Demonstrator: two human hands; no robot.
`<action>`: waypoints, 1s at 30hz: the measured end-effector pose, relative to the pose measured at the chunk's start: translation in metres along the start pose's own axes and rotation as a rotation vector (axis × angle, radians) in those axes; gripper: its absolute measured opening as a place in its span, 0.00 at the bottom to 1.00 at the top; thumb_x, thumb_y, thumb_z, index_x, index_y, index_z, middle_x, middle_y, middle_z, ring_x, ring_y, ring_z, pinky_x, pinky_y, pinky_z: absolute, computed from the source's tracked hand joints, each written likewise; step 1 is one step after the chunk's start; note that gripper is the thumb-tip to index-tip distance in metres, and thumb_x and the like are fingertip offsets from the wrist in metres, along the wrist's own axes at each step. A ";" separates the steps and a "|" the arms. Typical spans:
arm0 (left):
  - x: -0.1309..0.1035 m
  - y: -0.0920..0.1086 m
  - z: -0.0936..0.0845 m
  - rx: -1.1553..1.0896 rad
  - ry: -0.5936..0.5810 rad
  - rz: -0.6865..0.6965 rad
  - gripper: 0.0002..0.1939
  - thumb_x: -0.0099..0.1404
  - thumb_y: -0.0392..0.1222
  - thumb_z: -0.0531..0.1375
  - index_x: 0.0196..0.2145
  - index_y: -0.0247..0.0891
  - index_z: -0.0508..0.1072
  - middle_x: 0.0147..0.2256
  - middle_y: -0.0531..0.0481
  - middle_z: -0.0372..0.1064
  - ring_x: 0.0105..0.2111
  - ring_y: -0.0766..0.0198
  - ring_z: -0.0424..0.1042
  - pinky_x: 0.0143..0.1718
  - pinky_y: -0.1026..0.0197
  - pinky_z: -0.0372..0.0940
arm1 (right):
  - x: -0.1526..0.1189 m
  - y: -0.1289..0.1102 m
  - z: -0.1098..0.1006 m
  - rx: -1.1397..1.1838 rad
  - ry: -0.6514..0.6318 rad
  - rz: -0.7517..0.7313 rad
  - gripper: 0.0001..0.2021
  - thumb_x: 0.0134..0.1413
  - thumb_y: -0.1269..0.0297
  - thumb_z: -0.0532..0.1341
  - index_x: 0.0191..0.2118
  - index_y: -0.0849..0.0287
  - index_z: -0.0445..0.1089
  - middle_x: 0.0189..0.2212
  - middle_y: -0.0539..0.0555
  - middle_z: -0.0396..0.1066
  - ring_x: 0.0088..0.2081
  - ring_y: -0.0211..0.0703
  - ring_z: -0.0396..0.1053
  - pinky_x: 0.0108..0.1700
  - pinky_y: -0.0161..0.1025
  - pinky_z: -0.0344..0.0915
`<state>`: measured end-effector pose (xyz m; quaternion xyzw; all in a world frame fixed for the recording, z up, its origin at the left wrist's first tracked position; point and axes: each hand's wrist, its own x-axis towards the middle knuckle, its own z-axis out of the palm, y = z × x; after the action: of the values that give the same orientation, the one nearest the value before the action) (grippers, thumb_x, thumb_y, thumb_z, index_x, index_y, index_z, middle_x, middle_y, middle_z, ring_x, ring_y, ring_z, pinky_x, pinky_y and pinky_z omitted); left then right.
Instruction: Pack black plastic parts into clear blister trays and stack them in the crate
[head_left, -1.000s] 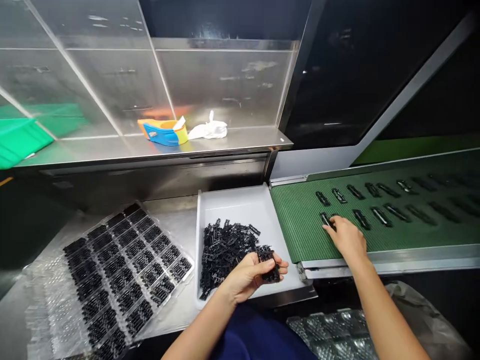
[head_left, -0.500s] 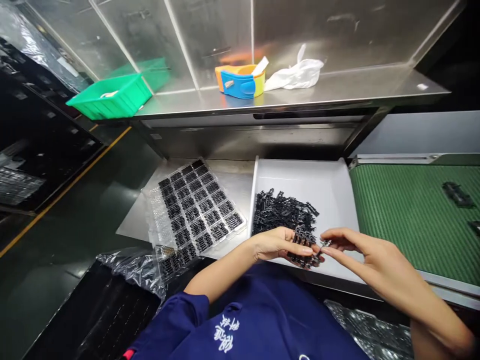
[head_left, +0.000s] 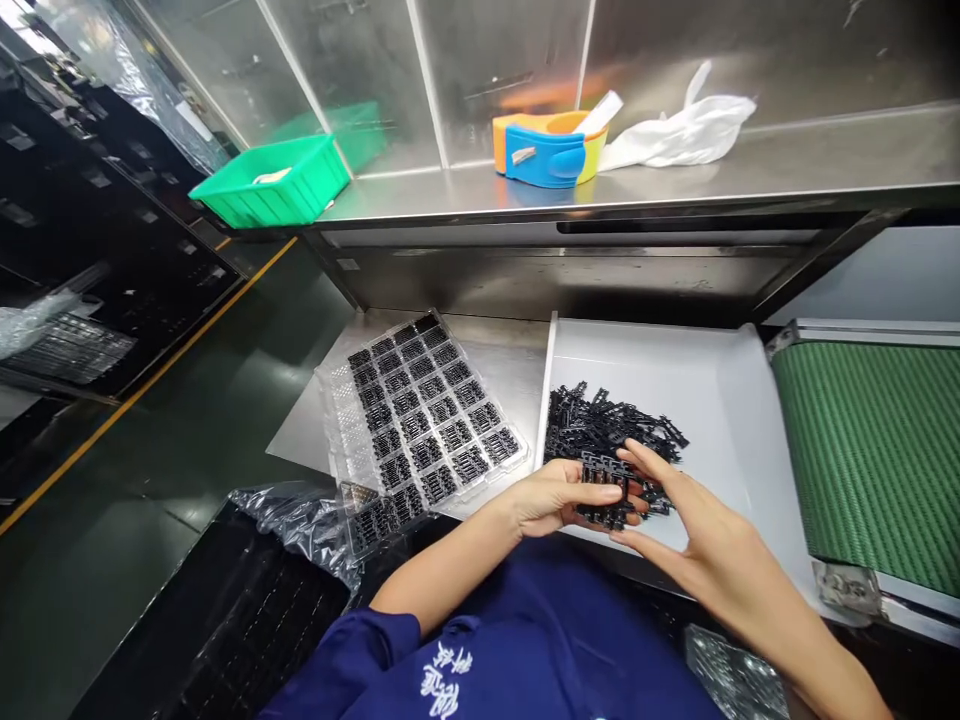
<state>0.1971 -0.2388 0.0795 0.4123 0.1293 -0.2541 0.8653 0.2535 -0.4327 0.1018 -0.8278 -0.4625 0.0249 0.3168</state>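
Note:
A row of small black plastic parts point(head_left: 602, 492) is held in my left hand point(head_left: 559, 497), thumb across the front. My right hand point(head_left: 686, 510) is spread around the right side of these parts, thumb and fingers apart; whether it touches them is unclear. Behind both hands, a loose heap of the same black parts point(head_left: 607, 420) lies in a white bin point(head_left: 720, 390). To the left, a clear compartment tray point(head_left: 341, 400) holds black parts in rows and lies at an angle on the metal table point(head_left: 300, 425).
A metal shelf point(head_left: 420, 200) above carries a green bin point(head_left: 277, 190), an orange, blue and yellow holder point(head_left: 544, 155) and a white cloth bag point(head_left: 686, 135). At the right is a green conveyor belt point(head_left: 877, 460). Dark trays with plastic film point(head_left: 300, 525) stand at lower left.
My right hand has gone from a pinch at the parts' right end to spread fingers around them. The view has shifted right, and the black pieces on the belt are out of view.

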 end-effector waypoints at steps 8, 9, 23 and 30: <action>0.035 -0.004 0.025 -0.018 0.042 -0.017 0.26 0.47 0.49 0.75 0.42 0.36 0.78 0.41 0.44 0.77 0.39 0.59 0.77 0.47 0.55 0.69 | -0.015 0.076 -0.048 -0.113 0.032 0.357 0.27 0.61 0.48 0.60 0.63 0.53 0.65 0.56 0.58 0.72 0.52 0.53 0.74 0.53 0.49 0.72; 0.041 -0.005 0.031 -0.028 0.026 -0.018 0.24 0.48 0.48 0.74 0.42 0.36 0.78 0.41 0.44 0.77 0.39 0.60 0.77 0.47 0.56 0.69 | -0.023 0.098 -0.067 -0.242 0.152 0.522 0.24 0.63 0.47 0.56 0.58 0.54 0.69 0.54 0.60 0.73 0.50 0.56 0.74 0.52 0.52 0.71; 0.091 0.004 0.068 -0.059 -0.113 -0.035 0.22 0.51 0.46 0.73 0.41 0.33 0.79 0.44 0.40 0.78 0.46 0.53 0.77 0.57 0.48 0.65 | -0.054 0.100 -0.132 0.018 -0.092 0.389 0.21 0.65 0.47 0.51 0.49 0.49 0.76 0.44 0.56 0.76 0.42 0.49 0.75 0.43 0.43 0.72; 0.061 0.003 0.042 0.015 -0.156 -0.183 0.21 0.47 0.44 0.74 0.39 0.34 0.80 0.37 0.46 0.78 0.39 0.56 0.78 0.54 0.49 0.66 | -0.017 0.048 -0.083 0.121 -0.100 0.267 0.19 0.59 0.42 0.60 0.41 0.52 0.76 0.37 0.54 0.78 0.36 0.49 0.77 0.40 0.41 0.74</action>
<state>0.2505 -0.2900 0.0812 0.3842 0.0965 -0.3642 0.8429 0.3074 -0.5057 0.1371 -0.8590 -0.3611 0.1361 0.3366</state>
